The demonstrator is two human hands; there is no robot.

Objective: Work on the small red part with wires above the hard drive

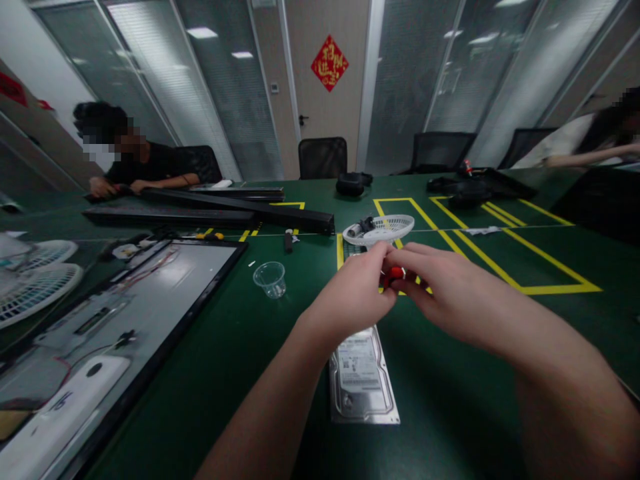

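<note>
The step in hand appears to be two-handed fingertip work on a small, glossy red-and-black object (397, 273); the next move likely calls for a steady pinch. The right hand (445, 277) bends inward, thumb and fingers pinching that object. The left hand (357, 287) meets it, fingers curled and mostly hidden, so its grip cannot be told. A silver rectangular metal hard drive (363, 377) lies below the left hand, toward the person.

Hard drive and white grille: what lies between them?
In the head view, the left hand and right hand, meeting at a red item, come between them; what's beneath is hidden.
</note>
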